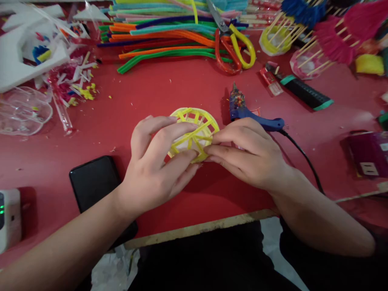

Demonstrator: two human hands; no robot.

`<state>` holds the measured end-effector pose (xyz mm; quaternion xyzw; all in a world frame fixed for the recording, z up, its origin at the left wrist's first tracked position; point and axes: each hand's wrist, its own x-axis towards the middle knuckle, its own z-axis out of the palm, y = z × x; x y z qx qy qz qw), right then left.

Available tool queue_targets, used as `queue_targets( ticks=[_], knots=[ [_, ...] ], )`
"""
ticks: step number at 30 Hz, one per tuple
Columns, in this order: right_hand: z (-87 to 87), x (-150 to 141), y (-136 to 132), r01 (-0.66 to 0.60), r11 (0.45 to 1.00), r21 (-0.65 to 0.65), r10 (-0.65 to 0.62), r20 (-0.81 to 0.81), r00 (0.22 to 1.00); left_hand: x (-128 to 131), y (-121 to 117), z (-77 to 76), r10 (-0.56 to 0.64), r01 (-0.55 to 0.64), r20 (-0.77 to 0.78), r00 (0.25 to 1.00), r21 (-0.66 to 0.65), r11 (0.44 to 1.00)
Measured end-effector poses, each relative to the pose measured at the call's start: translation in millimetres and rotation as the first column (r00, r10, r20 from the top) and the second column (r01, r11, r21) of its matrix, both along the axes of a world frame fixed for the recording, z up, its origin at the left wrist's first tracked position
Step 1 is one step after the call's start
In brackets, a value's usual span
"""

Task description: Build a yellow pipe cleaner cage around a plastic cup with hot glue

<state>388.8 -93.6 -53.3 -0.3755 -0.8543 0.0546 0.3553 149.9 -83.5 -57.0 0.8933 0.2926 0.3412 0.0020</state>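
So the round frame is between the left hand and right hand, over the middle of the table's near side. Phone's left of it by the near edge, partly under the forearm. Glue gun's just behind the right hand, cutter further back and right. Pipe cleaners lie along the far side, scissors partly on them. Foam board's toward the far left corner.

Red tbl, rough pale edge; whitish area below, unclear if flr.
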Motion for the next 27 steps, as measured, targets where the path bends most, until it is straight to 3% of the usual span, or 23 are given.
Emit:
queue_targets(
  ticks=[7,13,17,27],
  knots=[
    [1.3,-2.8,2.1,-0.077,0.996,0.048,0.076,0.023,0.997,3.1,0.0,-3.6,0.021,-0.015,0.121,0.992,-0.057,0.998],
    [-2.4,-8.4,-0.6,-0.009,1.000,0.008,0.010,-0.065,0.998,4.7,-1.2,-6.4,0.029,-0.040,0.103,0.994,0.111,0.993],
    [-2.7,-10.9,-0.8,0.000,0.999,0.043,0.002,-0.055,0.998,4.6,-3.1,-6.3,0.067,-0.080,0.105,0.992,0.126,0.989],
    [0.9,-2.8,3.0,-0.079,0.995,0.061,0.075,0.064,0.995,2.3,0.4,-4.5,0.023,-0.032,0.046,0.999,0.199,0.979]
  ],
)
